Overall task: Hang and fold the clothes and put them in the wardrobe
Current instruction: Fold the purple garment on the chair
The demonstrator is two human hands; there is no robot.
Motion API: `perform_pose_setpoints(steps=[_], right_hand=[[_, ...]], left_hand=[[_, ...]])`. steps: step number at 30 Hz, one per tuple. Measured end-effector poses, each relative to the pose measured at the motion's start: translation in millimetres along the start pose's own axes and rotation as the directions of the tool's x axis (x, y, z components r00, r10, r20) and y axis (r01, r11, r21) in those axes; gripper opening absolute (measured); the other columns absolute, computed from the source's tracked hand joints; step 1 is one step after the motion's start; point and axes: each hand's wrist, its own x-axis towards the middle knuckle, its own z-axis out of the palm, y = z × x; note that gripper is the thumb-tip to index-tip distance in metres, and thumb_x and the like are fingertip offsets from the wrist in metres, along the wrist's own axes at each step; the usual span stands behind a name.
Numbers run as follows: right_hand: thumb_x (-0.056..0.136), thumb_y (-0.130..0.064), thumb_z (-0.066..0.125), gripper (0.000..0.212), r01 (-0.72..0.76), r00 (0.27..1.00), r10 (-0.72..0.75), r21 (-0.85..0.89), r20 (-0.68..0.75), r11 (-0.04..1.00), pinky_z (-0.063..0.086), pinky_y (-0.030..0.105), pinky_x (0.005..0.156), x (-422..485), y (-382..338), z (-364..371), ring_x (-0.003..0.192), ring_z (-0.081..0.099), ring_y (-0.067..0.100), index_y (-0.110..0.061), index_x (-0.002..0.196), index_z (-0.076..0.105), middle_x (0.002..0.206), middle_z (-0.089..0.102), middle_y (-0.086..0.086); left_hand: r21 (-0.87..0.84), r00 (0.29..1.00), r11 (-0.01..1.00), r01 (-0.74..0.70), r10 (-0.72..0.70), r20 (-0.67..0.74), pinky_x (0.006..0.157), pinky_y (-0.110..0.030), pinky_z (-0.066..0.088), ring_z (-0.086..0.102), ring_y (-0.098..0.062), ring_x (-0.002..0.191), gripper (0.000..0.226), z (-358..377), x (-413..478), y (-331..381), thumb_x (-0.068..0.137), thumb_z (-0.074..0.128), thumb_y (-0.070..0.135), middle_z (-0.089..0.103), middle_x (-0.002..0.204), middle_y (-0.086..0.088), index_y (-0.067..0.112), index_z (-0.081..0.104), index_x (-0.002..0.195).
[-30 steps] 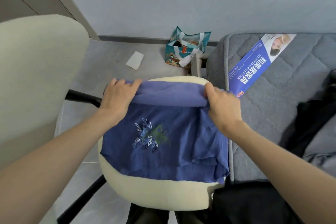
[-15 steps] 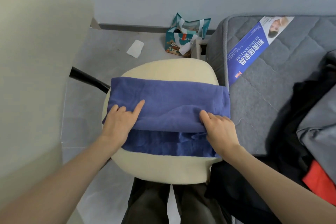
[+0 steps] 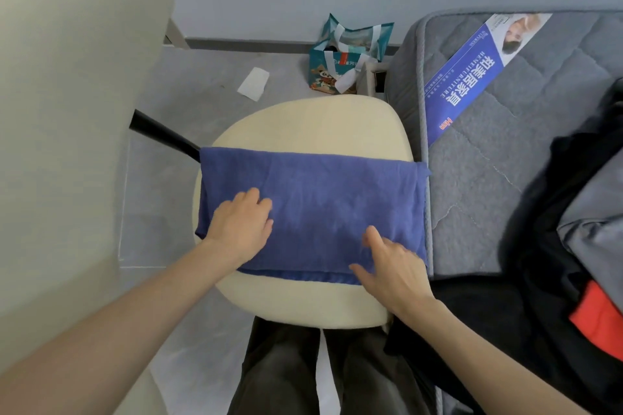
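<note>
A blue garment [image 3: 323, 199] lies folded into a wide rectangle on the cream chair seat [image 3: 313, 121]. My left hand [image 3: 241, 224] lies flat on the garment's left part with loosely spread fingers. My right hand [image 3: 391, 266] rests on its near right corner, fingers straight, thumb out to the left. A thin strip of the lower layer shows under the near edge. A heap of dark, grey and red clothes [image 3: 580, 246] lies on the bed at the right.
The chair's cream backrest [image 3: 67, 111] fills the left side. A grey mattress [image 3: 505, 178] with a blue printed label [image 3: 468, 81] sits against the chair's right. A teal gift bag [image 3: 347, 57] and a white paper scrap [image 3: 253, 83] are on the grey floor by the wall.
The far edge of the blue garment was pulled toward me and laid over the near part, covering the leaf print. Both hands let go of the fold and now lie flat on it.
</note>
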Motion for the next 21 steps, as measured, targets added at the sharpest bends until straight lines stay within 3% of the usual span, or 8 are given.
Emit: perform_pose_setpoints(steps=[3, 6, 9, 11, 13, 16, 19, 21], right_hand=[[0.088, -0.036, 0.058, 0.079, -0.033, 0.993, 0.029, 0.029, 0.115, 0.999, 0.044, 0.029, 0.059, -4, -11, 14, 0.067, 0.053, 0.017, -0.042, 0.145, 0.004, 0.088, 0.057, -0.003], [0.090, -0.023, 0.055, 0.089, -0.130, 0.968, 0.071, 0.234, 0.242, 0.964, 0.050, 0.032, 0.065, 0, -14, 27, 0.068, 0.056, 0.018, -0.041, 0.148, -0.011, 0.088, 0.061, 0.002], [0.091, -0.022, 0.056, 0.085, -0.237, 0.958, 0.126, 0.457, 0.259, 0.857, 0.050, 0.036, 0.085, 2, -19, 35, 0.088, 0.056, 0.024, -0.042, 0.148, -0.004, 0.098, 0.055, 0.009], [0.091, -0.031, 0.056, 0.084, -0.309, 0.936, 0.197, 0.410, 0.293, 0.858, 0.036, 0.036, 0.101, 6, -24, 37, 0.103, 0.043, 0.029, -0.039, 0.148, -0.005, 0.107, 0.042, 0.013], [0.090, -0.034, 0.055, 0.078, -0.310, 0.937, 0.242, 0.278, 0.254, 0.909, 0.025, 0.036, 0.102, 13, -28, 33, 0.108, 0.033, 0.031, -0.031, 0.149, 0.003, 0.117, 0.035, 0.021], [0.088, -0.025, 0.053, 0.061, -0.294, 0.955, 0.273, 0.250, 0.116, 0.923, 0.023, 0.034, 0.096, 32, -27, 18, 0.109, 0.029, 0.032, -0.022, 0.143, 0.025, 0.121, 0.033, 0.025], [0.086, -0.021, 0.052, 0.051, -0.177, 0.984, 0.176, 0.176, 0.024, 0.968, 0.028, 0.036, 0.095, 50, -16, 2, 0.116, 0.027, 0.033, -0.020, 0.136, 0.041, 0.123, 0.033, 0.020], [0.085, -0.017, 0.051, 0.049, -0.055, 0.998, 0.057, 0.111, -0.015, 0.992, 0.033, 0.038, 0.101, 60, -3, -11, 0.129, 0.023, 0.032, -0.022, 0.134, 0.047, 0.138, 0.029, 0.017]], left_hand=[[-0.092, 0.994, 0.993, -0.069, 0.061, -0.092, 0.107, -0.049, 0.030, 0.022, -0.026, 0.137, 0.055, -8, 40, 17, 0.098, 0.044, 0.040, 0.019, 0.150, -0.006, 0.026, 0.025, 0.148], [-0.076, 0.995, 0.992, -0.096, 0.096, -0.012, 0.111, -0.063, 0.007, 0.011, -0.027, 0.141, 0.066, -11, 80, 32, 0.095, 0.045, 0.049, 0.008, 0.153, -0.006, 0.034, 0.011, 0.151], [-0.074, 0.997, 0.995, -0.063, 0.059, -0.048, 0.103, -0.051, 0.032, 0.031, -0.031, 0.124, 0.082, -5, 96, 40, 0.090, 0.054, 0.051, 0.022, 0.142, -0.010, 0.033, 0.001, 0.151], [-0.162, 0.999, 0.987, -0.009, 0.002, -0.048, 0.091, -0.046, 0.041, 0.041, -0.032, 0.114, 0.086, -1, 94, 43, 0.088, 0.059, 0.048, 0.032, 0.132, -0.012, 0.028, 0.003, 0.150], [-0.355, 0.998, 0.933, 0.057, -0.057, 0.012, 0.085, -0.046, 0.045, 0.049, -0.034, 0.110, 0.076, 4, 84, 43, 0.089, 0.061, 0.040, 0.041, 0.128, -0.013, 0.020, 0.013, 0.146], [-0.474, 0.990, 0.871, 0.134, -0.141, 0.021, 0.072, -0.040, 0.043, 0.056, -0.035, 0.092, 0.055, 19, 62, 40, 0.091, 0.060, 0.029, 0.052, 0.115, -0.016, 0.011, 0.025, 0.130], [-0.662, 0.959, 0.695, 0.280, -0.229, 0.166, 0.081, -0.042, 0.046, 0.059, -0.038, 0.100, 0.053, 41, 37, 40, 0.089, 0.064, 0.023, 0.056, 0.115, -0.018, 0.006, 0.026, 0.120], [-0.791, 0.910, 0.452, 0.414, -0.236, 0.341, 0.087, -0.040, 0.049, 0.060, -0.032, 0.105, 0.057, 52, 22, 49, 0.083, 0.071, 0.021, 0.055, 0.120, -0.013, 0.011, 0.023, 0.112]])
